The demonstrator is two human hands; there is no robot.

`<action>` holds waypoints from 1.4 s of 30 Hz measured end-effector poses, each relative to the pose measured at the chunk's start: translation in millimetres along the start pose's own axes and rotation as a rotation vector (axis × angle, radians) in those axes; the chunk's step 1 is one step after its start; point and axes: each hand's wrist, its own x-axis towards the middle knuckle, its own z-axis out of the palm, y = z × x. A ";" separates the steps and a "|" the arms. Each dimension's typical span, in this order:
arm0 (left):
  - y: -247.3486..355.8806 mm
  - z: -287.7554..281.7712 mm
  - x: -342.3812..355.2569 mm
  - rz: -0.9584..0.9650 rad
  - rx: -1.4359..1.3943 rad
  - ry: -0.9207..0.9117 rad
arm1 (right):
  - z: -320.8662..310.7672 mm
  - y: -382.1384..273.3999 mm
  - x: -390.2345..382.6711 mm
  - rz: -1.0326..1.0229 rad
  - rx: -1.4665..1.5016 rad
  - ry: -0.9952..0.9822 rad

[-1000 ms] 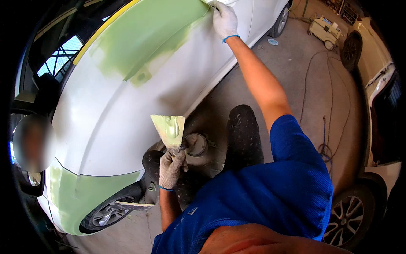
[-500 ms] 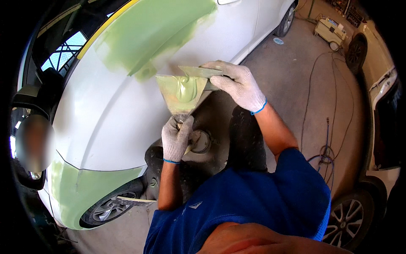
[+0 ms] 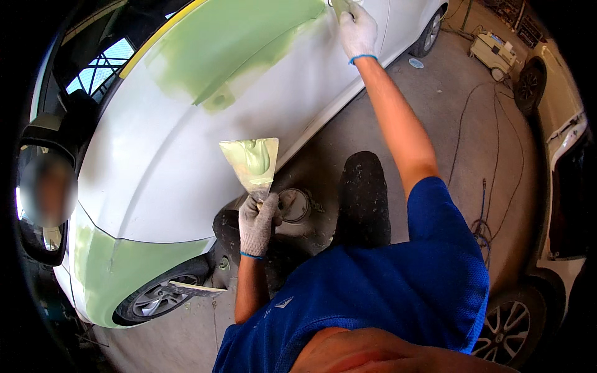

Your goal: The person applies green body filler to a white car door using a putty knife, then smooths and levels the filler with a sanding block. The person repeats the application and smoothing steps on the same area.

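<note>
My left hand (image 3: 256, 227), in a white knit glove with a blue cuff, is closed round the handle of a wide putty knife (image 3: 239, 169). Wet light-green filler (image 3: 257, 156) lies in a lump on its blade. Stretched out far ahead, my right hand (image 3: 359, 34), gloved the same way, pinches a thin greenish spreader (image 3: 339, 7) near the car's door handle. The spreader's far end is cut off by the picture's top. Beneath it, the white car's side (image 3: 174, 155) carries a broad patch of smoothed green filler (image 3: 230, 46).
An open round can (image 3: 294, 205) stands between my knees. Another filled green area (image 3: 143, 267) surrounds the car's wheel (image 3: 158, 298), with a flat strip (image 3: 194, 289) beside it. Hoses (image 3: 482, 230) lie on the floor at right, a wheeled machine (image 3: 493, 55) stands behind, and a second vehicle (image 3: 566, 186) lines the right side.
My right hand has left the putty knife and reached forward and right with the spreader to the car's side. My left hand has lowered slightly, still gripping the putty knife.
</note>
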 end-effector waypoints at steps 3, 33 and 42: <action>-1.9 -3.4 -3.0 -0.003 -0.036 0.001 | 19.0 3.0 15.8 -0.022 -0.061 0.014; -29.9 10.2 0.9 0.014 -0.091 0.114 | -98.6 -81.9 -188.0 0.248 0.425 -1.428; -223.5 -21.2 8.8 -0.375 0.560 0.256 | -28.5 71.4 -344.1 0.879 0.158 -0.980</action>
